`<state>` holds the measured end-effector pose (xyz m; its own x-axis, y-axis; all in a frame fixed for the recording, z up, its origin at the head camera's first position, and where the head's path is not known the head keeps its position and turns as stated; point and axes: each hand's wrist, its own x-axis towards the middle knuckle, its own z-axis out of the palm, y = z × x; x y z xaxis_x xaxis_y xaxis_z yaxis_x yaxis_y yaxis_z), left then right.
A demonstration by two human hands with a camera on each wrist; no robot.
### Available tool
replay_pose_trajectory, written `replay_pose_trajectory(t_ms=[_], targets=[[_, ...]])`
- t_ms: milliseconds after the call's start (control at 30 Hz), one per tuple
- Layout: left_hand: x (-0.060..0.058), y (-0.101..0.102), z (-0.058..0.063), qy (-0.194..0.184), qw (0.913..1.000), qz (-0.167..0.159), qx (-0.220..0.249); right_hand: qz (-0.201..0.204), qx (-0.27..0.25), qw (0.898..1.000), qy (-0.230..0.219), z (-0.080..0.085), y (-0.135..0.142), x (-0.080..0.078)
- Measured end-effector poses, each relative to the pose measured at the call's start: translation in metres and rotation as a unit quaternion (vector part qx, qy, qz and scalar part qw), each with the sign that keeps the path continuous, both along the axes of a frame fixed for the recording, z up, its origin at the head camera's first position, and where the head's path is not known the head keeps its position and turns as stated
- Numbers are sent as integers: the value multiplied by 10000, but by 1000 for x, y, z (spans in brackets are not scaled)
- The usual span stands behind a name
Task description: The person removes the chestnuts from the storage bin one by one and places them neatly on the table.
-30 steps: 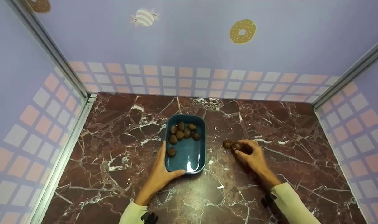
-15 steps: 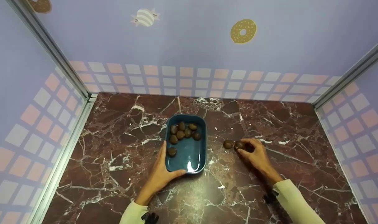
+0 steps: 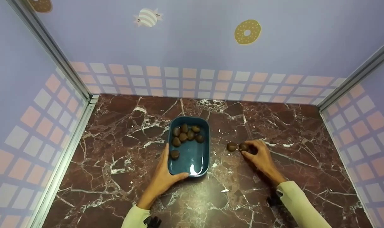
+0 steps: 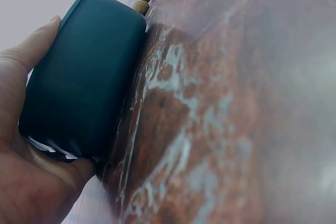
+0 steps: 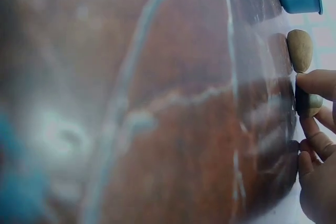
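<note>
At three o'clock from the blue tray, my right hand pinches one brown nut. A narrow gap has now opened to the neighbour nut, which, I judge, frees mine. My left hand grips the tray at seven o'clock. The wall, at twelve, stands well apart; room seems enough.

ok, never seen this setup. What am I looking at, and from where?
No machine here: a person works bare-handed. The wide pictures come from a head camera looking forward and down; the other two from a camera on each wrist. On the marbled table sits a blue-green dish with brown nuts, probably chestnuts, inside. The left hand holds its near left corner. The right hand pinches a loose nut on the table; another loose nut lies just left of it.
</note>
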<state>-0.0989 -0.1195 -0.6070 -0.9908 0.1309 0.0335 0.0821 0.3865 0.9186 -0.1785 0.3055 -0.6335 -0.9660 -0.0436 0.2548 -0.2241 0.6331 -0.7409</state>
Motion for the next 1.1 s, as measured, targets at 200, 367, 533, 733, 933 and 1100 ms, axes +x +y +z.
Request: replay_pose_trajectory(t_ms=[200,367,533,733,933,1100], targets=[[0,-1,-2,5,10000,24,-16,162,85,9988,445,-9,3,-2],[0,-1,-2,-33,10000,9,56,274,130,9959,851,-15,3,-1],[1,-1,-2,0,10000,21,69,385,135,9930,1111,-15,1,-2],[1,0,-2,30,10000,20,35,435,32,9931,1085,-14,1,-2],[0,0,-2,20,10000,27,16,516,-273,9910,1205,-3,-3,-4],[-1,0,-2,95,9999,8,-40,614,-321,9879,1388,17,-15,-6]])
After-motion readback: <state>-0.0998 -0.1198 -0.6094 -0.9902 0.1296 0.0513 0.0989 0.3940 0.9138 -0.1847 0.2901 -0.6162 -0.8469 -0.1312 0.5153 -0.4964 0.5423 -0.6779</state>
